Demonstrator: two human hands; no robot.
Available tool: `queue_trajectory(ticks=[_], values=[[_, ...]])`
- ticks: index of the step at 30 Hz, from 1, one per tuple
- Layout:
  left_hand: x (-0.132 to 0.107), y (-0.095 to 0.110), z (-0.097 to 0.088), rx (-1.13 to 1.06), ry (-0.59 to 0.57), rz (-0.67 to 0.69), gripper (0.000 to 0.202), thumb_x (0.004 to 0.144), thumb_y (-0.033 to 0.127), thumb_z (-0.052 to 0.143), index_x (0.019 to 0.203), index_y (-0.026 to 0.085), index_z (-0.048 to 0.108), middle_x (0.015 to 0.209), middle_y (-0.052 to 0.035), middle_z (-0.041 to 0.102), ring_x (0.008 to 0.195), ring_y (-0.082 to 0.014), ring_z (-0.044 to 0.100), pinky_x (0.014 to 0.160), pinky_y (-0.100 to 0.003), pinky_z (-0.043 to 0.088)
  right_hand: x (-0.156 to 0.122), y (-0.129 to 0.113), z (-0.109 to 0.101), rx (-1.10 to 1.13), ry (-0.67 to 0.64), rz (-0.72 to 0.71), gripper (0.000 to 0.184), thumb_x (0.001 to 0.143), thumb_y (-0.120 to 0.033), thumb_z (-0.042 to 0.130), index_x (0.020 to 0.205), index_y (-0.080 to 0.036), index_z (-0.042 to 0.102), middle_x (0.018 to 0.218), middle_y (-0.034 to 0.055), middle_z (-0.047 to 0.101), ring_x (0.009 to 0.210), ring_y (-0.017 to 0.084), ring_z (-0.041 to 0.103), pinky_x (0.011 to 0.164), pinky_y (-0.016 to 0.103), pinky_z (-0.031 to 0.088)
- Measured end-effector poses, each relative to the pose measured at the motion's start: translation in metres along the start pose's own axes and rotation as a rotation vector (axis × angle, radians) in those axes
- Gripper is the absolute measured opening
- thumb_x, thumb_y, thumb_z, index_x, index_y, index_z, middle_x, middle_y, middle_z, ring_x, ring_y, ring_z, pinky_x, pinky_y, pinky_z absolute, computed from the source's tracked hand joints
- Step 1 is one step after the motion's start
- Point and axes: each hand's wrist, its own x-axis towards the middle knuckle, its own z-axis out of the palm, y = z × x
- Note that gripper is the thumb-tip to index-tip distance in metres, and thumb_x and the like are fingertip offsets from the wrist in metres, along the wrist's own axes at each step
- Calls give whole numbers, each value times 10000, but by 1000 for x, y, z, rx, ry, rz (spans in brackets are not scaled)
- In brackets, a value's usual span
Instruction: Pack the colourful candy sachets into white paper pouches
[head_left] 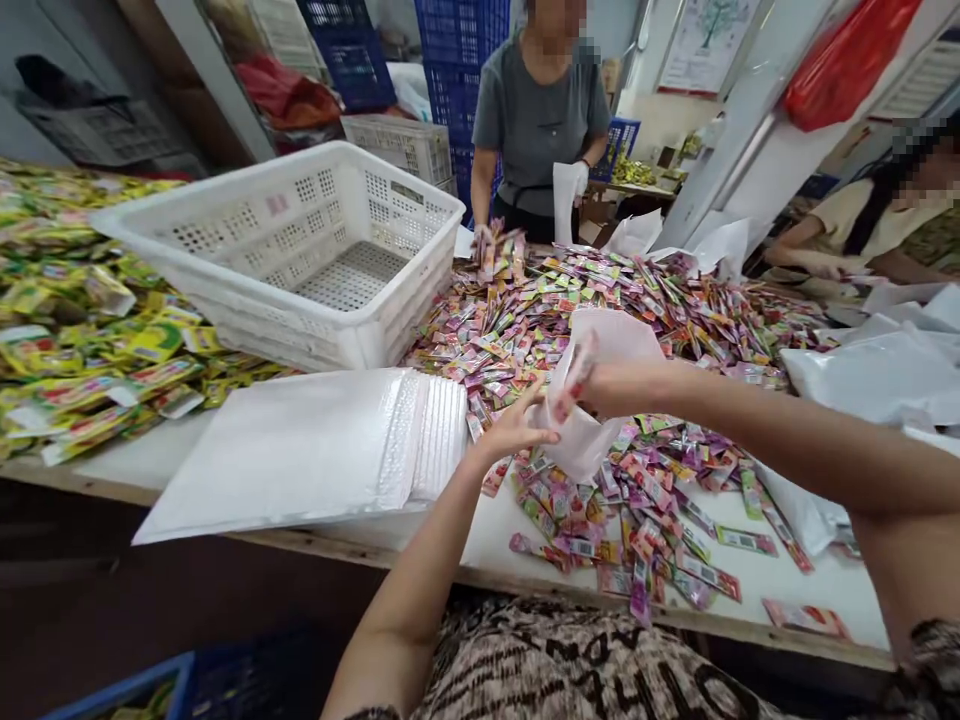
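A thin white plastic bag point(600, 345) hangs above the table between my two hands. My right hand point(592, 385) grips its upper edge, fingers closed on the plastic. My left hand point(517, 428) pinches the bag's lower left side. Beneath and behind the bag spreads a large heap of small pink, purple and green sachets point(622, 310). More loose sachets lie near the table's front edge point(645, 560).
A stack of white bubble mailers point(300, 450) lies at my left. Behind it stands an empty white basket point(300, 250), with yellow-green packets point(82, 320) piled at far left. A person in grey point(536, 120) stands opposite holding a white bag; another person point(870, 225) sits at right beside white bags point(877, 375).
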Motion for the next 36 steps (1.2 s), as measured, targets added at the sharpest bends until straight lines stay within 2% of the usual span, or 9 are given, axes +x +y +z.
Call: queue_trajectory(ticks=[5,9,14,20,24,27,32,34,36], values=[[26,7,-5,-28,-36,59,999,577,440,959,1474,239,567,1539,-138,515,1481,-353,406,1200,-413,368,-50,12,-46,246,197,185,262,899,-299,672,1123,-249,799,922,23,777,752,147,678,723,264,515],[64,11,-1,-113,-169,56,1067,546,550,947,1486,234,555,1534,-158,511,1484,-365,401,1178,-412,390,-69,12,-11,300,181,382,259,870,-247,650,1074,-205,804,838,29,768,675,162,662,680,269,487],[77,10,-1,-122,-254,-1,1132,460,553,975,1461,204,578,1347,-149,651,1315,-363,573,1094,-403,470,-55,-13,32,231,143,457,387,854,-216,682,1240,-184,694,1138,102,748,963,249,692,783,294,483],[66,19,-24,-37,-259,-55,995,259,485,1014,1161,167,740,1150,-132,743,1140,-334,677,937,-386,574,-72,-60,27,161,125,54,250,957,-118,490,803,-177,677,723,47,653,678,155,579,649,279,399],[60,14,-17,-46,-45,-86,621,484,449,979,972,143,748,941,-83,767,871,-241,715,809,-344,583,-129,-48,32,352,506,170,187,1009,-256,559,1128,-258,703,948,64,719,879,181,663,800,310,510],[54,14,12,-187,207,1,495,613,479,916,931,165,703,901,-41,752,781,-181,685,754,-299,561,-168,-30,56,454,844,532,652,903,-551,695,1489,-338,503,1393,127,610,1275,293,597,991,436,541],[46,45,76,-29,665,289,367,778,466,822,829,180,598,793,38,628,713,-102,580,712,-220,494,-162,-51,112,622,658,619,1300,623,-808,786,1661,-287,203,1643,122,367,1521,374,352,1193,515,423],[48,59,91,18,838,382,344,829,447,785,832,180,567,796,49,598,736,-94,562,737,-213,486,-144,-57,131,591,699,662,1189,664,-728,813,1634,-264,306,1590,119,455,1483,359,417,1204,481,416],[52,69,97,10,801,345,346,850,469,757,854,179,569,805,42,605,744,-98,571,729,-212,491,-133,-51,142,546,765,788,820,761,-648,769,1442,-228,592,1320,120,680,1268,350,618,1070,464,529]])
